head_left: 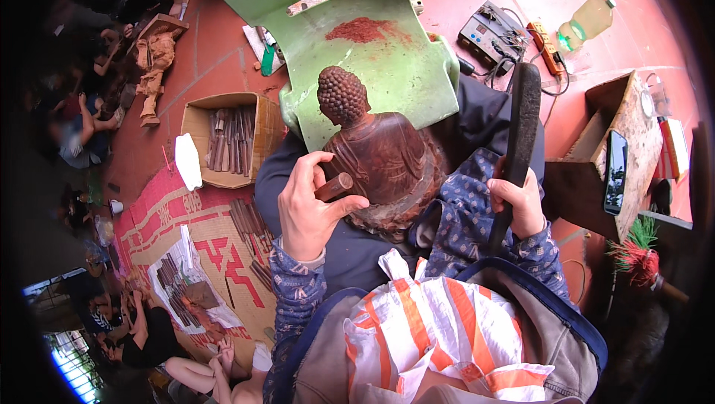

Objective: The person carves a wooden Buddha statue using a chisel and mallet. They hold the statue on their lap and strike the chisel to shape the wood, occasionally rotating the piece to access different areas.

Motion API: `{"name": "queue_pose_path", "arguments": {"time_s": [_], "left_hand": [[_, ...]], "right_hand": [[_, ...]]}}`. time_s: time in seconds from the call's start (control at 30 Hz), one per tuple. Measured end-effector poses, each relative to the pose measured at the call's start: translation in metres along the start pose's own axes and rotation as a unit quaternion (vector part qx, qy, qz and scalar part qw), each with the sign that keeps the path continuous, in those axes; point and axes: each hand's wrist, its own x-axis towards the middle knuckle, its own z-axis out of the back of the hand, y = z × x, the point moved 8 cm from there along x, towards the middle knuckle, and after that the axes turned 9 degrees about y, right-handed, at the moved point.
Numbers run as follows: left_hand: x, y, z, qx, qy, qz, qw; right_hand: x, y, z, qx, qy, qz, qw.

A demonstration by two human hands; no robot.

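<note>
A dark brown carved wooden Buddha statue (386, 152) with a curled-hair head rests between my legs, leaning toward the green plastic chair (406, 76). My left hand (304, 209) is at the statue's left side, its thumb and fingers closed round a chisel (335, 186). Only the chisel's blunt round end shows; its tip is hidden. To the right of the statue, my right hand (520, 201) grips a long dark wooden mallet (526, 110) and holds it upright, apart from the chisel.
Reddish wood dust (361, 29) lies on the chair. A cardboard box (257, 125) of chisels and a mat (216, 218) with several more are on the left. At right are a power unit (493, 37), a bottle (588, 23) and a wooden box (596, 162) with a phone (615, 173).
</note>
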Motion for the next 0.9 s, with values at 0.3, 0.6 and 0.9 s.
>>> {"name": "queue_pose_path", "arguments": {"time_s": [0.3, 0.6, 0.9], "left_hand": [[0.004, 0.023, 0.010, -0.002, -0.061, 0.127, 0.990], [0.086, -0.034, 0.024, 0.111, -0.079, 0.024, 0.990], [0.109, -0.032, -0.004, 0.192, -0.035, 0.081, 0.977]], "right_hand": [[0.085, -0.067, 0.000, 0.101, 0.020, -0.011, 0.995], [0.097, -0.131, 0.034, 0.214, -0.035, -0.109, 0.970], [0.109, -0.139, 0.007, 0.217, 0.045, -0.124, 0.967]]}}
